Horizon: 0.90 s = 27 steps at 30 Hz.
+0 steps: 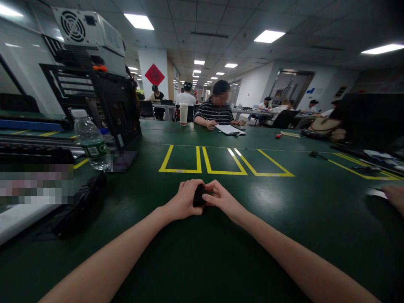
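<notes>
Just in front of me, over the dark green table [202, 256], a small black object [199, 195] is held between both hands. What kind of thing it is does not show. My left hand [186, 199] is closed around its left side, the thumb below and the fingers over the top. From the other side my right hand [223, 199] pinches its right edge between thumb and fingertips. Part of the object is hidden by the fingers. Beyond the hands, yellow tape outlines [227, 173] mark three areas on the tabletop.
At left stand a plastic bottle [91, 141], a black computer case [118, 111] and a power supply [91, 35]. A person in a striped shirt [217, 111] sits opposite, writing on a clipboard [230, 129]. A white cup [183, 114] stands nearby. Another person's hand [394, 198] is at right.
</notes>
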### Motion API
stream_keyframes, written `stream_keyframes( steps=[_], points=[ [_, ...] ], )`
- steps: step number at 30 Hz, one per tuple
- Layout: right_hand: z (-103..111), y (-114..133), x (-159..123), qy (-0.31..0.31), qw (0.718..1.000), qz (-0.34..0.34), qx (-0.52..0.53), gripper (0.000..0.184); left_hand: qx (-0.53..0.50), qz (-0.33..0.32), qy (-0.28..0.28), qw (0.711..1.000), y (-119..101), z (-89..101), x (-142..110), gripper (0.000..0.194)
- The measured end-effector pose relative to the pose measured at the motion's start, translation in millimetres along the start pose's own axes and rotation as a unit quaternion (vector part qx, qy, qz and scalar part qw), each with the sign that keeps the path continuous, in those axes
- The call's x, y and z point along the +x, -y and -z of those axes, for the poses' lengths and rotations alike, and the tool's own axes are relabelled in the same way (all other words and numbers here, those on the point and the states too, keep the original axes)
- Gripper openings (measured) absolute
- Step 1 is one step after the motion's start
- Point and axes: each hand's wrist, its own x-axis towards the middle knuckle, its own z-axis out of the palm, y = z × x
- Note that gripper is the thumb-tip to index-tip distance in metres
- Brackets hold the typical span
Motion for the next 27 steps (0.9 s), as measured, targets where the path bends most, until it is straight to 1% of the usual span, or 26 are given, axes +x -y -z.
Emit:
stream_keyframes(
  steps=[3, 6, 9, 12, 16, 21, 23, 27],
  points=[
    [1, -1, 1, -0.009, 1.000, -0.012, -0.008, 0.032, 0.004, 0.002, -0.002, 1.000, 1, -1.5, 0, 0.051],
    [2, 2, 1, 0.013, 1.000, -0.015, -0.011, 0.031, 0.007, -0.001, -0.008, 1.000, 6, -6.5, 1, 0.052],
    [3, 6, 0, 0.036, 0.999, 0.004, 0.000, 0.030, 0.013, 0.001, -0.030, 0.999, 10, -13.3, 2, 0.055],
    [3, 6, -1, 0.041, 0.999, 0.022, 0.006, 0.035, 0.017, 0.007, -0.039, 0.999, 13, -17.3, 3, 0.059],
    [2, 6, -2, 0.034, 0.999, 0.013, 0.004, 0.036, 0.012, 0.006, -0.031, 0.999, 13, -15.9, 3, 0.058],
    [0, 7, -2, 0.020, 1.000, 0.006, 0.012, 0.024, 0.012, -0.005, -0.023, 1.000, 11, -11.9, 2, 0.054],
    [-1, 6, -2, 0.015, 1.000, 0.006, 0.010, 0.024, 0.014, -0.005, -0.023, 1.000, 10, -10.8, 2, 0.053],
    [1, 1, 0, 0.000, 1.000, -0.007, -0.007, 0.031, 0.004, -0.006, -0.015, 1.000, 9, -9.2, 1, 0.052]
  ],
)
